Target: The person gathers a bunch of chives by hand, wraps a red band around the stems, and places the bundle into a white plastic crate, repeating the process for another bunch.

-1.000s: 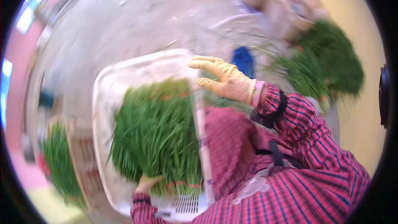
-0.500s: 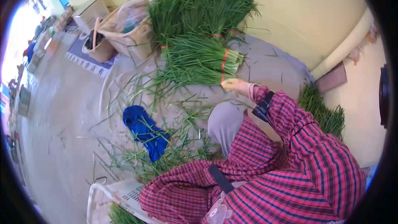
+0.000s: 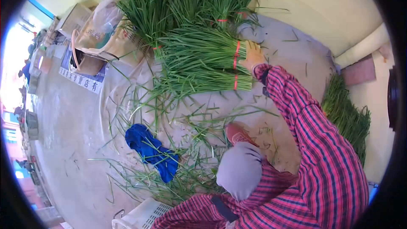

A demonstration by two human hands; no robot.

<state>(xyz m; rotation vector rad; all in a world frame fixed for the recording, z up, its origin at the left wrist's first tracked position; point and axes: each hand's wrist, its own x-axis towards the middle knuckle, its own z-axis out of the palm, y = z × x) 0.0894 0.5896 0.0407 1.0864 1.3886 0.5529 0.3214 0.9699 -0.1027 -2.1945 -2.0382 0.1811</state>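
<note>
My right hand (image 3: 253,55) lies against the cut ends of an upper bundle of green stalks (image 3: 199,44), its fingers apart, close to the bundle's red band (image 3: 236,54). Just below it, another banded bundle (image 3: 212,81) lies with its ends toward the right. Behind these, more tall green bundles (image 3: 182,2) lean near the wall. My left hand is not visible; a dark strap (image 3: 224,208) crosses the plaid cloth at the bottom.
Loose stalks (image 3: 199,131) litter the floor around a blue cloth (image 3: 153,152). A white crate (image 3: 142,215) stands at the bottom. A basket with bags (image 3: 112,44) is at upper left, and more greens (image 3: 347,118) lie at right. A pink shoe (image 3: 239,133) shows.
My right hand has moved up from the lower bundle's end to the upper bundle's end. The view has shifted, and the pink shoe is now visible.
</note>
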